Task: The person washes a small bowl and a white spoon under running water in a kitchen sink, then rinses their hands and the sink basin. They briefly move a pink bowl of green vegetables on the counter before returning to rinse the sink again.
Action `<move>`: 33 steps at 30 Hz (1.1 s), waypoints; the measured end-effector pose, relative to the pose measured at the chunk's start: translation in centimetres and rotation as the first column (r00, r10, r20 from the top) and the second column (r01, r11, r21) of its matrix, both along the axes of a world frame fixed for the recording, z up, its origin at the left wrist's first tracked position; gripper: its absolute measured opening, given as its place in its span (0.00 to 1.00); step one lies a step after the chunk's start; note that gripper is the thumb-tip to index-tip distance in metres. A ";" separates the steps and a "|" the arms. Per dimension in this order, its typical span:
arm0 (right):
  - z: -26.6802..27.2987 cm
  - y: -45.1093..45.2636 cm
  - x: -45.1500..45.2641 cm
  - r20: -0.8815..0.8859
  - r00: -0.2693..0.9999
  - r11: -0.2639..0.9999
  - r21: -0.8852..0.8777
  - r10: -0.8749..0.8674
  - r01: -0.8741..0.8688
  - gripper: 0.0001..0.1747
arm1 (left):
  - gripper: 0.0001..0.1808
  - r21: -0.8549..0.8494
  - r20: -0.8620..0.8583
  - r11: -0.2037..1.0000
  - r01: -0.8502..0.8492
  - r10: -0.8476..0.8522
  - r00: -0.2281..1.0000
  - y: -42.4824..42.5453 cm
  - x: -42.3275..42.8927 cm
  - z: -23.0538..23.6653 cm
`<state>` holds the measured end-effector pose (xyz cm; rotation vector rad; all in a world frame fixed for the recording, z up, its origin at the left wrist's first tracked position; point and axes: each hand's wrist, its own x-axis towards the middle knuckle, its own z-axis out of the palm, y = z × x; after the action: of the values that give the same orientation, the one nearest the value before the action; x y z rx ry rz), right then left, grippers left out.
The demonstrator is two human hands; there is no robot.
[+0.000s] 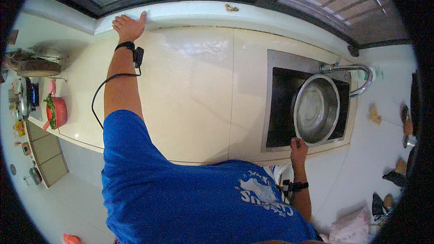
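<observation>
My left hand (130, 27) rests with spread fingers on the white window ledge (190, 9) at the upper left, holding nothing. At the near edge of the sink (276, 57), my right hand (299, 144) is closed at the rim of a round metal basin (315, 108); the fingers look pinched on that rim. The basin is tilted in the dark sink, under the curved metal faucet (368, 74). Each wrist wears a black strap with a small device, and a black cable runs from the left one.
A red colander (61, 113) with green leaves stands on the counter (190, 108) at the left, near a stove with a pan. A small brownish piece (231, 7) lies on the ledge. Barred windows run behind it. Several utensils hang at the right.
</observation>
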<state>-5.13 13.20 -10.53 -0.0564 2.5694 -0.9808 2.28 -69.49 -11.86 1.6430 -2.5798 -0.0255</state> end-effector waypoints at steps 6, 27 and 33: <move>0.4 -3.1 -0.4 0.016 0.983 0.972 0.146 0.185 -0.185 0.20 | 0.64 -0.130 0.057 0.967 0.218 -0.213 0.975 2.0 -1.4 -0.7; 2.0 -6.5 1.0 0.001 0.904 0.865 0.290 0.427 -0.409 0.19 | 0.57 -0.332 -0.047 0.902 0.277 -0.309 0.950 7.4 -6.4 -1.6; 3.0 -8.5 0.8 -0.028 0.876 0.858 0.217 0.482 -0.465 0.17 | 0.57 -0.316 -0.182 0.894 0.317 -0.385 0.905 16.8 -12.7 -1.1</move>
<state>-4.36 4.67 -7.51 -0.6549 2.5238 -0.5333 -10.45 -52.64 -12.96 0.9933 -2.5152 0.1063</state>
